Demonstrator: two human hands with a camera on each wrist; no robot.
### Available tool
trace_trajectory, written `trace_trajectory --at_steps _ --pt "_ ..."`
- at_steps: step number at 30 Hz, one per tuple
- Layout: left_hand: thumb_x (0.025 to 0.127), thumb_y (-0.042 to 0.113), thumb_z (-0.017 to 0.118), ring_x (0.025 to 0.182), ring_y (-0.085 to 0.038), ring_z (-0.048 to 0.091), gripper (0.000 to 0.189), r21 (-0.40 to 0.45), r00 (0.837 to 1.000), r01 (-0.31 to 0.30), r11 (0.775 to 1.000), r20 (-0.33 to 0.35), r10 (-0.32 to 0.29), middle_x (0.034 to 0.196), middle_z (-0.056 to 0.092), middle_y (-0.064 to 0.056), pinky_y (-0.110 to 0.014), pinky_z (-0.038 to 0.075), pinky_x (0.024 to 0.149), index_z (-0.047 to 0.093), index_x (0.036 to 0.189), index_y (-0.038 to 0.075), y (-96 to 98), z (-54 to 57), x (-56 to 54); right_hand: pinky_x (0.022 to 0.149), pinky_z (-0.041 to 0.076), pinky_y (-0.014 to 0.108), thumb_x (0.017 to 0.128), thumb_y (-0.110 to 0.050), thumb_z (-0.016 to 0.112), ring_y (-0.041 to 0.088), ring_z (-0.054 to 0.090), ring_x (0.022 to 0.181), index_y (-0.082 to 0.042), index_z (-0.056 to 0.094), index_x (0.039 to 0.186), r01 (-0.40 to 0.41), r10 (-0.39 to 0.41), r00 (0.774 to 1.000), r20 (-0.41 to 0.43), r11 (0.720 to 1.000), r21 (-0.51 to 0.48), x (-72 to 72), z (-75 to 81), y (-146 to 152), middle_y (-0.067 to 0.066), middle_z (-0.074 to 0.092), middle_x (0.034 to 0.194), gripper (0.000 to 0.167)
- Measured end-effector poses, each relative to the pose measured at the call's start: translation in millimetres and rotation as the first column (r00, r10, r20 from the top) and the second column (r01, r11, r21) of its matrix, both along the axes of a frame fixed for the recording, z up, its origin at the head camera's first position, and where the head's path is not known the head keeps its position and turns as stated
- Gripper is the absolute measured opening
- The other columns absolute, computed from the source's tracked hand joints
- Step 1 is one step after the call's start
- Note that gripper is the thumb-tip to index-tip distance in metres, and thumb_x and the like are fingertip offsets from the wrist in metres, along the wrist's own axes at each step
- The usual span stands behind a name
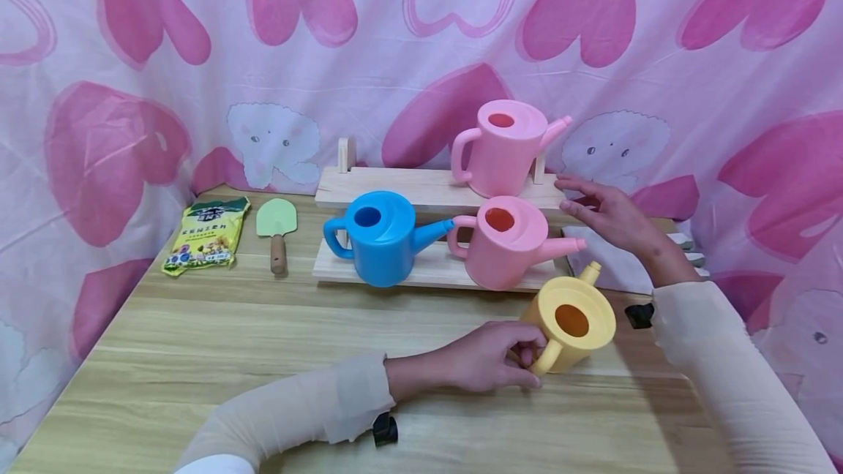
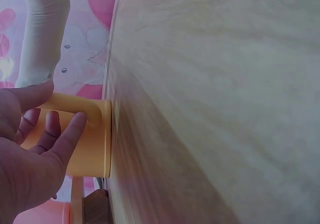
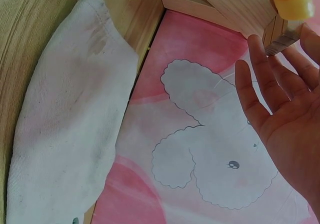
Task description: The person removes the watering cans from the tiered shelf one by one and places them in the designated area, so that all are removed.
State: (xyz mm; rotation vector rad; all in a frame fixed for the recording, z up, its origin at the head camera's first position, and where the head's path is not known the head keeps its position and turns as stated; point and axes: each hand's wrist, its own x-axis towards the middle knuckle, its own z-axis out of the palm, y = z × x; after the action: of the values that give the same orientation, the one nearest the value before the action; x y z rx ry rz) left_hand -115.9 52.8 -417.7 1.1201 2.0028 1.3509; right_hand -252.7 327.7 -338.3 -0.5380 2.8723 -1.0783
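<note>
A yellow watering can (image 1: 602,339) stands on the table in front of the shelf, its spout pointing away. My left hand (image 1: 484,357) is at its handle, with thumb and fingers about the handle (image 2: 75,103) in the left wrist view. At the right end of the upper shelf board (image 1: 395,185), my right hand (image 1: 609,214) touches the wood with fingers extended; the right wrist view shows its fingers (image 3: 265,76) loosely spread there. One pink watering can (image 1: 503,156) stands on the upper board. A blue watering can (image 1: 385,247) and another pink watering can (image 1: 503,258) stand on the lower board (image 1: 435,273).
Left of the shelf lie a yellow packet (image 1: 207,236) and a green trowel (image 1: 277,229) with a wooden handle. A whitish cloth glove (image 3: 75,109) lies to the shelf's right. Behind the table (image 1: 263,335) hangs a pink heart-patterned curtain (image 1: 369,79).
</note>
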Motion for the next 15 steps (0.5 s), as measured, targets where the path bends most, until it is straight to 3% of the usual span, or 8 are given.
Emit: trace_trajectory --at_steps 6,15 --pt "0.088 0.009 0.083 0.084 0.0 0.054 0.026 -0.026 1.0 -0.007 1.0 -0.006 0.007 0.088 0.056 0.006 -0.015 0.054 0.078 0.061 0.101 0.014 2.0 1.3 -0.6 0.08 0.046 0.008 0.104 -0.018 0.065 0.04 0.06 0.118 -0.006 0.05 0.152 0.007 -0.007 1.0 0.013 1.0 0.005 -0.9 -0.5 0.0 0.013 0.041 0.16 0.052" --pt "0.087 0.007 0.084 0.088 -0.001 0.058 0.029 0.017 0.993 -0.014 1.0 0.119 0.012 0.093 0.059 0.005 -0.018 0.056 0.08 0.061 0.103 0.013 0.7 1.3 -0.6 0.081 0.047 0.01 0.104 -0.023 0.065 0.038 0.06 0.118 -0.009 0.05 0.152 0.015 -0.015 1.0 0.015 1.0 0.006 0.7 0.8 -1.0 0.012 0.043 0.159 0.052"
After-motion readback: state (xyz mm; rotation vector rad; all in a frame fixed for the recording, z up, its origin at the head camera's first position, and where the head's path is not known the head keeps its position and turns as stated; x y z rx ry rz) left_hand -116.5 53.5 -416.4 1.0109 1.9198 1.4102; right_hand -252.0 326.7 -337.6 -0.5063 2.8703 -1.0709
